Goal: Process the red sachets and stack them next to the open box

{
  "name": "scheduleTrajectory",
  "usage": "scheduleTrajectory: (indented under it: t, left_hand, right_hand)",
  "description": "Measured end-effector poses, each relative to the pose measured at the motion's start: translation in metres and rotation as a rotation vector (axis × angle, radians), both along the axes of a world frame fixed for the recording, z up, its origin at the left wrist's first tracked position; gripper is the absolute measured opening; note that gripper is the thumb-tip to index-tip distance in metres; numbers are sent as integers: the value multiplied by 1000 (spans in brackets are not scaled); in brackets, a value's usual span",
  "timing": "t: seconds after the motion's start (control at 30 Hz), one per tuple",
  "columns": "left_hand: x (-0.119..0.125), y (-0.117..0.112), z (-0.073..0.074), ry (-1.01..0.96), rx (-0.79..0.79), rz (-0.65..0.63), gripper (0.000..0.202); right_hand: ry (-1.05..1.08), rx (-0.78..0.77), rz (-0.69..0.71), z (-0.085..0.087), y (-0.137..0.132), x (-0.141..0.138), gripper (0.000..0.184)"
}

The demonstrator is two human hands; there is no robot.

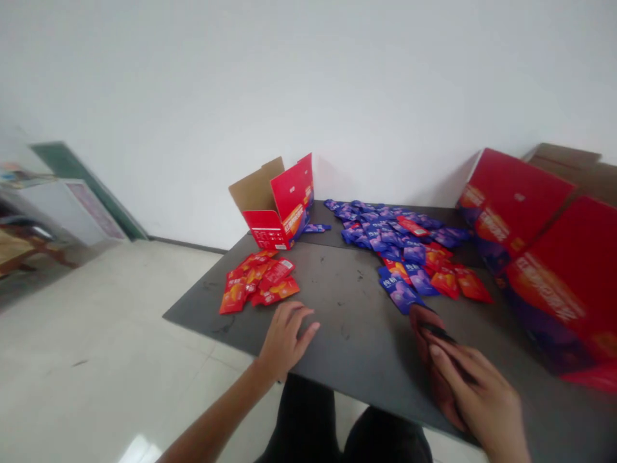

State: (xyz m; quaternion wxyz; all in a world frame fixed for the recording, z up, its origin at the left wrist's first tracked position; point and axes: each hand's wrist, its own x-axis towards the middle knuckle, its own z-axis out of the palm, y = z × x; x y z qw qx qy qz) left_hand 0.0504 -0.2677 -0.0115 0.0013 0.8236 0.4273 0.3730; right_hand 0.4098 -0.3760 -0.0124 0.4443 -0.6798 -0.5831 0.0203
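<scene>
My left hand [288, 337] rests at the table's front edge, fingers spread and nothing in them. Just beyond it lies a small heap of red-orange packets [260, 280]. At the right, my right hand [475, 379] is closed on a reddish-brown, soft, cloth-like piece [436, 379] with a dark strip by the fingers; its exact kind is unclear. The far end of this piece is close to a purple packet [400, 290]. Behind spreads a large pile of purple packets [380, 225], with several red packets [446, 283] mixed in at its front right.
An open red carton [279, 225] stands at the back left of the dark table [332, 283]. Larger red cartons [540, 257] with raised flaps fill the right side. A white wall [337, 83] rises behind. Panels [91, 193] lean at far left above the pale floor [106, 334].
</scene>
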Motion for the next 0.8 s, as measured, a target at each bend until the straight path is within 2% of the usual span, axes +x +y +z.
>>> scheduleTrajectory:
  t: [0.07,0.13,0.23,0.37,0.47,0.57,0.8]
  left_hand:
    - [39,1,11,77,-121,-105,28]
    - [82,14,23,181,-290,-132,37]
    - [142,54,32,190,-367,-102,39]
    - [201,113,32,145,-433,-2,33]
    - [232,137,29,123,-500,60,35]
    - [255,146,24,119,-572,93,37]
    - [282,167,15,31,-727,115,39]
  right_hand:
    - [12,10,47,6,-1,-5,38]
    - [28,15,100,10,-2,-7,32]
    - [65,25,166,11,-3,-8,29]
    - [91,63,191,5,-2,-5,26]
    - [113,72,201,2,0,-4,25]
    - [140,72,205,2,1,-4,24]
    - [212,60,215,2,3,-4,24]
